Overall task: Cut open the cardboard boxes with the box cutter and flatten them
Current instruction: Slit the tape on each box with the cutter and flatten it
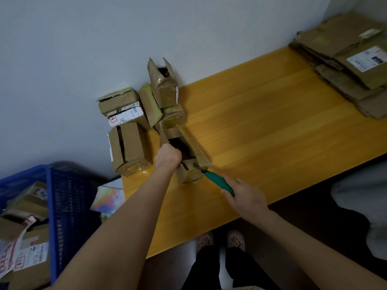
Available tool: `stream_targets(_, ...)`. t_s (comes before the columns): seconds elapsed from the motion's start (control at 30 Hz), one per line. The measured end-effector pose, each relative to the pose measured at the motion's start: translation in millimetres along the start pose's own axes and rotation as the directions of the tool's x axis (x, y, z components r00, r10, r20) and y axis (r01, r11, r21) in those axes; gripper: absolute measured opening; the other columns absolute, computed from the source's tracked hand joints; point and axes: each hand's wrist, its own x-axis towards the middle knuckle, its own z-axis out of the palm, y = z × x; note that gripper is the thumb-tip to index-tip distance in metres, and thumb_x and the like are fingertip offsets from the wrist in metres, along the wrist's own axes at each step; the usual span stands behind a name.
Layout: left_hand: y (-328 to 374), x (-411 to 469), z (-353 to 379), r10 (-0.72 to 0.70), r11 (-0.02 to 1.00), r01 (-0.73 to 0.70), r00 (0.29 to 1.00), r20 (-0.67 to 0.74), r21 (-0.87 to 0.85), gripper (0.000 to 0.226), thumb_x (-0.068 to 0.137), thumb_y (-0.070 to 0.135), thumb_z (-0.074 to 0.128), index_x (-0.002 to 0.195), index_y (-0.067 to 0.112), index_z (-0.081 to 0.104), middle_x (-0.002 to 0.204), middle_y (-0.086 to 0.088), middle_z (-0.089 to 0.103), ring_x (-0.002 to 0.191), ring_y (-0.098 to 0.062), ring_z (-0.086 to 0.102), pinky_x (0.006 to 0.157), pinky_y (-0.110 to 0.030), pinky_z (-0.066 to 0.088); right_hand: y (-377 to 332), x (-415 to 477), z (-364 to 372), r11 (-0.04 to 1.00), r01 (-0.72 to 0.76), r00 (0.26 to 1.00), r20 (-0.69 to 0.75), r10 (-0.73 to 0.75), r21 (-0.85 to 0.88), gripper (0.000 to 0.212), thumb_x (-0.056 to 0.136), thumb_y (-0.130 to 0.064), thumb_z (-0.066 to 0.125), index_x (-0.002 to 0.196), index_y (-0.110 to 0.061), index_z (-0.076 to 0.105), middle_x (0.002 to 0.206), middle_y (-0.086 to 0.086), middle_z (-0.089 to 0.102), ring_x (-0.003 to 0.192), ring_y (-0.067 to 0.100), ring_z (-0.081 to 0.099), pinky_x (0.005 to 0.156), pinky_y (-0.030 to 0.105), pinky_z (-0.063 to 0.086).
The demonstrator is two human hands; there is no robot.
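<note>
The yellow bench (261, 126) carries the open box (194, 147). The flattened cardboard pile (345, 65) lies far to the box's right. The blue basket (62, 197) is well to its left, and the uncut boxes (129, 130) are just left of it. My left hand (167, 156) curls over the box's left wall and grips it. My right hand (245, 197) wraps the green box cutter (217, 182), its blade at the box's near corner. I judge a shallow cut along that corner seam works best, with my steadying fingers clear of the blade's line.
</note>
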Motion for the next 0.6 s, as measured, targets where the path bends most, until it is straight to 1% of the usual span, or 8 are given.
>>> stream_targets(0.17,-3,1,-2,0.016,0.997,-0.017,1.0,0.008,0.069,0.027,0.098,0.01,0.043,0.073,0.012,0.05,0.072,-0.008,0.059,0.07,-0.027,0.068,0.074,-0.042,0.06,20,-8,-4,0.996,-0.035,0.999,0.003,0.035,-0.082,0.057,0.101,-0.049,0.032,0.153,-0.034,0.014,0.105,-0.004,0.051,0.077,0.015,0.056,0.063,0.029,0.049)
stream_targets(0.23,-8,2,-3,0.016,0.993,-0.017,1.0,0.017,0.113,0.026,0.098,0.01,0.042,0.074,0.012,0.051,0.072,-0.008,0.058,0.071,-0.027,0.067,0.075,-0.043,0.06,31,-12,-4,0.998,0.022,1.0,0.009,-0.022,-0.053,0.057,0.099,-0.05,0.035,0.152,-0.034,0.018,0.102,-0.006,0.051,0.077,0.014,0.056,0.061,0.026,0.048)
stream_targets(0.33,-18,3,-6,0.011,0.991,-0.017,0.999,0.043,0.133,0.018,0.1,0.016,0.042,0.088,0.009,0.055,0.076,-0.008,0.058,0.071,-0.027,0.066,0.075,-0.043,0.06,40,-8,1,0.972,0.137,0.99,-0.05,-0.13,0.192,0.056,0.095,-0.053,0.042,0.148,-0.035,0.033,0.109,0.0,0.059,0.077,0.008,0.054,0.057,0.019,0.044)
stream_targets(0.37,-20,2,-8,0.007,0.992,-0.013,0.999,0.05,0.123,0.017,0.1,0.017,0.042,0.094,0.009,0.055,0.078,-0.008,0.058,0.071,-0.027,0.065,0.074,-0.043,0.06,39,-5,2,0.937,0.167,0.985,-0.104,-0.141,0.308,0.055,0.094,-0.056,0.043,0.144,-0.036,0.039,0.112,0.002,0.061,0.082,0.007,0.057,0.061,0.021,0.048)
stream_targets(0.4,-22,4,-11,0.003,0.994,-0.009,0.998,0.058,0.109,0.016,0.1,0.017,0.041,0.097,0.008,0.055,0.078,-0.008,0.058,0.07,-0.026,0.065,0.073,-0.042,0.06,36,1,2,0.892,0.196,0.976,-0.169,-0.137,0.407,0.054,0.092,-0.056,0.044,0.141,-0.034,0.042,0.113,0.002,0.062,0.088,0.01,0.06,0.066,0.028,0.053)
stream_targets(0.47,-23,7,-15,-0.001,0.997,-0.005,0.997,0.071,0.077,0.017,0.1,0.017,0.041,0.101,0.006,0.055,0.079,-0.009,0.058,0.067,-0.026,0.064,0.071,-0.041,0.06,26,18,-1,0.846,0.222,0.959,-0.265,-0.1,0.484,0.051,0.094,-0.047,0.049,0.14,-0.025,0.047,0.11,0.002,0.063,0.093,0.017,0.061,0.073,0.038,0.054)
stream_targets(0.53,-24,8,-18,0.014,0.999,-0.018,0.997,0.078,0.045,0.017,0.1,0.018,0.042,0.102,0.006,0.054,0.078,-0.008,0.058,0.064,-0.023,0.063,0.066,-0.039,0.06,18,44,-8,0.902,0.094,0.967,-0.253,0.018,0.422,0.049,0.098,-0.037,0.049,0.144,-0.022,0.042,0.111,0.004,0.061,0.094,0.02,0.059,0.071,0.032,0.048)
stream_targets(0.6,-25,9,-20,0.037,0.999,-0.038,0.996,0.083,0.016,0.017,0.101,0.02,0.043,0.103,0.007,0.053,0.078,-0.006,0.057,0.061,-0.02,0.061,0.062,-0.036,0.058,14,74,-15,0.947,-0.153,0.971,-0.136,0.197,0.284,0.054,0.1,-0.036,0.045,0.15,-0.026,0.028,0.113,0.007,0.054,0.091,0.024,0.057,0.066,0.031,0.044)
